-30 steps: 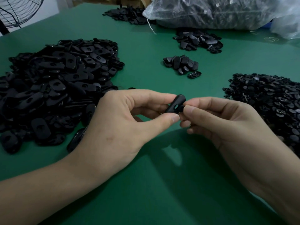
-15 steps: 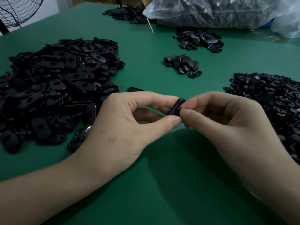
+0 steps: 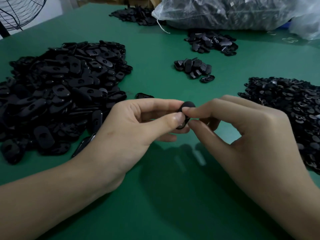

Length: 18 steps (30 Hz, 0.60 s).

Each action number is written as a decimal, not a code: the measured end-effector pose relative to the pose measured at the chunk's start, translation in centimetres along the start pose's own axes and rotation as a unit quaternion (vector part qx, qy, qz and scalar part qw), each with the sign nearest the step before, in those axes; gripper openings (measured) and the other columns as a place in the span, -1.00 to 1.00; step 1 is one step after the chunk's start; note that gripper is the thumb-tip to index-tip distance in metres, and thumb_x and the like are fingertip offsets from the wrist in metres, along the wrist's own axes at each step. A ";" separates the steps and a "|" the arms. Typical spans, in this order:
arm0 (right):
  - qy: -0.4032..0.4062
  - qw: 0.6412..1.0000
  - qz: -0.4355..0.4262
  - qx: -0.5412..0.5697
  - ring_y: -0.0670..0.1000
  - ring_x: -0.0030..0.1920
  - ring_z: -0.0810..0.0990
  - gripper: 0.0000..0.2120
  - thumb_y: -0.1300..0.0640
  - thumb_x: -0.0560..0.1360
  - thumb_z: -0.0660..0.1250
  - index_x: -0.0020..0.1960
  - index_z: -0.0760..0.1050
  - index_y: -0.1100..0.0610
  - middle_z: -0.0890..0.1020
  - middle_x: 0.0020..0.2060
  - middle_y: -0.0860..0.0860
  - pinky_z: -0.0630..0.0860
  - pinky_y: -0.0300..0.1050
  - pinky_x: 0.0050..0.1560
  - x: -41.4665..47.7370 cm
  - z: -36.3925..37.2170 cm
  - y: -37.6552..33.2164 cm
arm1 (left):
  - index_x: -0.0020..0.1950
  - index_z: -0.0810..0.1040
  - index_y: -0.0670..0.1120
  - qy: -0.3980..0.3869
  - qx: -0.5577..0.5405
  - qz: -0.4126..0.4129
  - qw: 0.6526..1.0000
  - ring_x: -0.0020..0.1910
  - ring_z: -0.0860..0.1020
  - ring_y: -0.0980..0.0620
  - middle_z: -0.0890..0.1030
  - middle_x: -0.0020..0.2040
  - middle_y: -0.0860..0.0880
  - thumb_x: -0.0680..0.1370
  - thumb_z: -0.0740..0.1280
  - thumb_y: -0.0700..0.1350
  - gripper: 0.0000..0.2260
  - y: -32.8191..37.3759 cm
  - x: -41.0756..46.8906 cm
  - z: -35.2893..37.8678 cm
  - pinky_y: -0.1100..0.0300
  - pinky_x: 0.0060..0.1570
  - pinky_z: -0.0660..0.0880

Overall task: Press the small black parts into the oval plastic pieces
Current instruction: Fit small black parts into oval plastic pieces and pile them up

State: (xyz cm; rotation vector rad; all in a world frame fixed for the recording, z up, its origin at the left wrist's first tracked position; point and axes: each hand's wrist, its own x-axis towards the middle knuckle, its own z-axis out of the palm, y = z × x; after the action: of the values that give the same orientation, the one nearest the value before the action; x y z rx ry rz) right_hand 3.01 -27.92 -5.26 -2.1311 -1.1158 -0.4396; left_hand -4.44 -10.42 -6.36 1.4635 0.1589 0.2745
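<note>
A green table (image 3: 155, 205) fills the view, and two bare forearms come in over its near edge from the bottom corners. At mid-frame the two hands meet above the table. The left hand (image 3: 131, 134) pinches one black oval piece (image 3: 187, 105) between thumb and forefinger. The right hand (image 3: 242, 135) grips the same piece from the other side, with thumb and forefinger curled onto its face. Whether a small part is under those fingertips I cannot tell, as they cover it.

Just beyond the left hand, one stray oval piece (image 3: 144, 95) lies alone on the table. A big heap of oval pieces (image 3: 60, 94) spreads across the left of the frame. A second heap, of small black parts (image 3: 290, 110), sits at the right edge.

Farther back, right of centre, there is a small pile (image 3: 193, 68) with one loose piece (image 3: 207, 78) just beside it. Behind that lies a fourth pile (image 3: 211, 42), and a fifth pile (image 3: 136, 13) sits near the top of the frame.

A clear plastic bag (image 3: 225, 13) stuffed with dark parts lies along the top right. One wire fan guard (image 3: 19, 13) shows in the upper left corner.
</note>
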 end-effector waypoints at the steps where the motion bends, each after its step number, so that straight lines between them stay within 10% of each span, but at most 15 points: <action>1: -0.003 1.000 -0.009 -0.017 0.04 -0.20 0.60 -0.86 0.09 0.52 0.40 0.05 0.68 -0.03 0.62 -0.24 -0.08 0.53 0.11 -0.14 0.0 0.0 0.0 | 0.00 0.76 -0.06 0.004 -0.011 -0.006 1.000 -0.10 0.75 0.00 0.77 -0.08 -0.05 0.41 0.46 -0.13 -0.81 0.0 0.1 -0.1 0.30 -0.19 0.61; 8: -0.045 0.997 -0.022 -0.060 0.06 -0.19 0.56 -0.69 0.01 0.56 0.34 0.28 0.63 -0.09 0.65 -0.22 -0.12 0.51 0.10 -0.13 -0.1 0.2 0.1 | 0.01 0.71 -0.09 0.032 -0.025 -0.007 0.999 -0.10 0.75 0.02 0.76 -0.09 -0.08 0.40 0.44 -0.12 -0.79 0.5 0.4 -0.3 0.28 -0.20 0.62; 12: -0.028 0.991 0.053 0.119 -0.06 -0.12 0.63 -0.77 0.02 0.56 0.40 0.19 0.65 -0.17 0.68 -0.21 -0.18 0.51 -0.21 -0.04 -0.1 0.1 0.0 | -0.08 0.72 -0.06 0.036 -0.009 0.026 0.999 -0.13 0.75 0.00 0.76 -0.14 -0.08 0.37 0.47 -0.10 -0.85 0.7 0.4 -0.1 0.24 -0.22 0.63; 18: -0.044 0.879 0.240 0.409 -0.01 -0.32 0.59 -0.79 0.14 0.47 0.48 0.08 0.57 0.06 0.68 -0.29 0.07 0.51 -0.06 -0.18 0.4 0.3 -0.1 | -0.08 0.69 -0.04 0.034 0.048 0.087 0.994 -0.15 0.75 -0.01 0.75 -0.15 -0.05 0.46 0.50 -0.22 -0.90 0.4 0.1 0.2 0.22 -0.17 0.65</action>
State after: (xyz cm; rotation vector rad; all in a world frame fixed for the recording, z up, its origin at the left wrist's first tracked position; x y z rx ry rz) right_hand 3.17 -27.41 -5.25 -1.5652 -0.5998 0.3277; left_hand -4.33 -10.61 -5.94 1.5673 0.1000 0.4632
